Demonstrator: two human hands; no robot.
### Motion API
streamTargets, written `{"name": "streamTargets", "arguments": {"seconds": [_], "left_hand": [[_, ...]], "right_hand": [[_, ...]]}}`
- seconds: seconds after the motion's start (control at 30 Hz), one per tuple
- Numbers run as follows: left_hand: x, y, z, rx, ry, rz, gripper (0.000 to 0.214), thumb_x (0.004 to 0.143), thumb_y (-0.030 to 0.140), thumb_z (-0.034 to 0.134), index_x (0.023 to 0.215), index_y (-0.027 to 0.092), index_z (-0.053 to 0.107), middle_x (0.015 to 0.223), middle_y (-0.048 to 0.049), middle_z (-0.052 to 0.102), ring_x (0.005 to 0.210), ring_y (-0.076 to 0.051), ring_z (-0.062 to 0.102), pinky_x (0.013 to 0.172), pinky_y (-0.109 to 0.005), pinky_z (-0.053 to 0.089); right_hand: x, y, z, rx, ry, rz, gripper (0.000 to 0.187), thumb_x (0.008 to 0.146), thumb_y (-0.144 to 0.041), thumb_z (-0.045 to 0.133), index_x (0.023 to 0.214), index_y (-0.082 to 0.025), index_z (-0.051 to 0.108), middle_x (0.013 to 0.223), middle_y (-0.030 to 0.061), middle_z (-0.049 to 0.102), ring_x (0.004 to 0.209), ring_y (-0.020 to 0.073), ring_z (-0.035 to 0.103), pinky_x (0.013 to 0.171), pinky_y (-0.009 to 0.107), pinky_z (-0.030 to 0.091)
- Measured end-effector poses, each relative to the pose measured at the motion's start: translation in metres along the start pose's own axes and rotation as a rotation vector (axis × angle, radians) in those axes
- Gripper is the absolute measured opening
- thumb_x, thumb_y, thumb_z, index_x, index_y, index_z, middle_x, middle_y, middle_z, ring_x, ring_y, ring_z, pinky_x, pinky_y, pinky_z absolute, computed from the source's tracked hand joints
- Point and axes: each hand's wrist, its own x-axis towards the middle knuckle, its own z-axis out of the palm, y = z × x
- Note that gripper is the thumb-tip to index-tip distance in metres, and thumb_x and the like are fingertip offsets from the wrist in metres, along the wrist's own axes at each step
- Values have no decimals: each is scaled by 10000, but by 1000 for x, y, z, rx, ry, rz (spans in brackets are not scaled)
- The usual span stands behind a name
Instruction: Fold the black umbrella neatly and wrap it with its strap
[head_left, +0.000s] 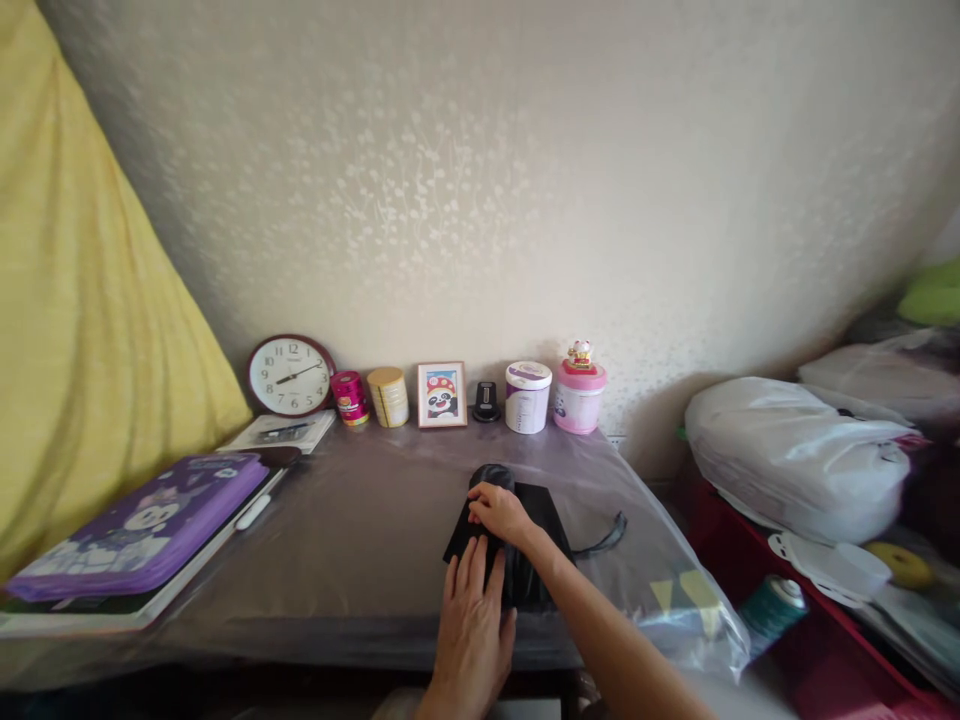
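Note:
A black bundle [534, 575], which looks like folded fabric or soft sheet, lies near the front of the table; its exact kind I cannot tell. A rounded, rolled part [491, 476] shows at its far end, and a dark strap [606, 537] trails off to the right. My left hand [474, 610] rests flat on the near left part of the bundle, fingers stretched out. Beyond it, my right hand [498, 511] reaches across the bundle with fingers curled and closed on its upper part. Both hands hide much of the bundle's middle.
Along the wall stand a clock [291, 376], a pink tin [349, 398], a yellow container [388, 397], a framed panda picture [442, 395] and two tubs [528, 398]. A purple case [142, 520] lies left. White plastic bags [795, 455] sit right, beyond the table's edge.

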Motion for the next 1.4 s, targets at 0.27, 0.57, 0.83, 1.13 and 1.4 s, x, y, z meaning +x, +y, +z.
{"name": "streamTargets", "arguments": {"seconds": [0.27,0.57,0.83,1.13,1.4], "left_hand": [[-1,-1,15,45,-65,-27,675,723,161,439,1385,144,309,1452,-91,323,1318,-264,312,1055,-456,310],[-3,-1,19,7,-121,-95,640,759,125,395,1392,141,299,1473,-78,274,1319,-236,316,1056,-405,322],[0,5,10,-7,-219,-125,629,768,79,355,1393,93,286,1490,-104,211,1332,-234,291,1055,-374,329],[-2,2,8,-104,-192,-132,628,790,91,340,1409,131,244,1500,-86,183,1336,-206,286,1062,-364,322],[-2,1,6,-149,-209,-144,597,814,119,314,1405,101,234,1508,-104,156,1338,-206,280,1042,-343,343]], "right_hand": [[-29,7,-18,-97,97,-355,214,851,-235,482,808,-196,688,842,25,703,812,134,622,803,242,430],[12,48,-6,-321,166,-370,263,890,-227,445,1046,-205,656,1170,60,628,1185,194,477,1017,375,322],[2,35,-15,-252,213,-389,263,905,-272,432,969,-182,671,1042,82,669,1065,183,548,956,321,370],[13,52,-19,-218,308,-20,282,857,-198,475,1094,-177,626,1234,89,577,1154,201,497,1009,330,319],[-19,103,-65,-113,347,358,292,849,-204,411,906,-138,689,897,91,698,858,198,630,758,271,442]]}}
